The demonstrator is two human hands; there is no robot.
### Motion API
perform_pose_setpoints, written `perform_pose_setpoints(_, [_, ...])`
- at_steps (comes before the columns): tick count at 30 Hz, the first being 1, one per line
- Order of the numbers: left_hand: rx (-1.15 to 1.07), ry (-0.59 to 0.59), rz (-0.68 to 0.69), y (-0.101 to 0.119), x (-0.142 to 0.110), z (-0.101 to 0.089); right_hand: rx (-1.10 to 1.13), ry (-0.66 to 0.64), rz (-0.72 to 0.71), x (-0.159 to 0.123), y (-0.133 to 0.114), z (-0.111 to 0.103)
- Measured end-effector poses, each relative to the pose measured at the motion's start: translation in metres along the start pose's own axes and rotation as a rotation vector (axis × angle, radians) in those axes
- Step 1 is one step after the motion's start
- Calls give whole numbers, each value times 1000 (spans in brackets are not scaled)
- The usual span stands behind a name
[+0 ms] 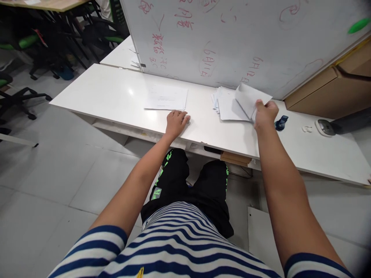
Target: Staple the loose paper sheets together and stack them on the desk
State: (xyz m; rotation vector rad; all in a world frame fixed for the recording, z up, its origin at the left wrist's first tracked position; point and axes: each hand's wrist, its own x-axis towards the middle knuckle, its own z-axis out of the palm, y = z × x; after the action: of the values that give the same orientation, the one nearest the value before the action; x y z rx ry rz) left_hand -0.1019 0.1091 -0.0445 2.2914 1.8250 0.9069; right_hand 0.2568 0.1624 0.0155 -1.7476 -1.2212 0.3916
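Observation:
My right hand (265, 114) is closed on the near right corner of a sheet of paper (251, 98), lifting it so that it bends up and away. Beneath that sheet lies a loose stack of white papers (230, 104), its left edges uneven. My left hand (175, 124) rests palm down near the front of the white tabletop (116, 98), fingers loosely stretched and thumb apart. A small greyish thing by its thumb is too small to name. Just beyond those fingers sits a thin pile of printed sheets (166, 97).
A whiteboard (232, 46) with red writing stands along the back edge. Right of the papers are a dark blue item (281, 122), a small white object (307, 129) and a rounded black-and-grey device (325, 127). Cardboard boxes (319, 90) stand behind. Office chairs (23, 92) are at left.

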Motion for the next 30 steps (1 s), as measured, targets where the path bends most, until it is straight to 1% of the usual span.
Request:
perform_pose_setpoints(2, [-11, 6, -9, 0, 0, 1, -52, 293, -98, 4, -5, -14])
perform_pose_setpoints(3, [-16, 15, -18, 0, 0, 1, -80, 407, -188, 1, -9, -23])
perform_pose_setpoints(5, [-26, 54, -48, -1, -1, 2, -129, 490, -387, -18, -17, -40])
perform_pose_setpoints(6, [-30, 86, -68, -1, -1, 2, -162, 511, -462, -36, -21, -47])
perform_pose_setpoints(7, [-32, 123, -92, -2, -2, 2, -181, 506, -501, -58, -24, -52])
perform_pose_setpoints(8, [-36, 163, -113, -2, -3, 1, -197, 472, -519, -84, -26, -53])
perform_pose_setpoints(9, [-41, 199, -125, -1, -4, 0, -212, 410, -550, -111, -27, -50])
perform_pose_setpoints(10, [-46, 226, -121, 0, -5, -2, -221, 316, -611, -138, -27, -45])
perform_pose_setpoints(12, [-56, 252, -64, 7, -10, -8, -263, 65, -744, -185, -23, -27])
perform_pose_setpoints(13, [-63, 253, -19, 14, -15, -11, -291, -73, -792, -203, -21, -16])
perform_pose_setpoints(14, [-72, 246, 29, 22, -20, -14, -315, -173, -810, -217, -19, -7])
perform_pose_setpoints(15, [-81, 225, 77, 31, -27, -16, -328, -238, -805, -228, -16, 0])
perform_pose_setpoints(16, [-89, 189, 122, 42, -35, -18, -325, -270, -788, -235, -13, 5])
perform_pose_setpoints(17, [-93, 125, 173, 54, -45, -19, -309, -265, -753, -240, -9, 7])
perform_pose_setpoints(18, [-79, 30, 231, 66, -54, -19, -279, -220, -699, -243, -3, 7])
perform_pose_setpoints(19, [-46, -73, 303, 77, -64, -17, -235, -134, -621, -246, 4, 4])
perform_pose_setpoints(20, [0, -160, 373, 87, -72, -14, -177, -12, -510, -248, 12, -1])
perform_pose_setpoints(21, [45, -228, 416, 96, -80, -11, -103, 125, -359, -249, 20, -8])
perform_pose_setpoints(22, [84, -290, 440, 103, -85, -8, -10, 243, -174, -250, 29, -14])
perform_pose_setpoints(23, [119, -339, 450, 108, -89, -4, 104, 303, 28, -250, 38, -21])
perform_pose_setpoints(24, [145, -374, 446, 111, -91, -2, 238, 282, 228, -249, 45, -27])
perform_pose_setpoints(25, [164, -396, 439, 113, -91, 0, 382, 183, 404, -248, 51, -32])
perform_pose_setpoints(26, [174, -406, 435, 113, -90, 1, 523, 38, 537, -246, 55, -36])
perform_pose_setpoints(27, [177, -409, 438, 113, -89, 2, 642, -106, 621, -244, 58, -40])
perform_pose_setpoints(28, [174, -407, 447, 112, -88, 1, 729, -209, 664, -241, 59, -42])
perform_pose_setpoints(29, [168, -407, 462, 110, -87, 0, 781, -264, 680, -240, 58, -44])
perform_pose_setpoints(30, [161, -411, 477, 108, -87, -2, 805, -278, 681, -238, 57, -45])
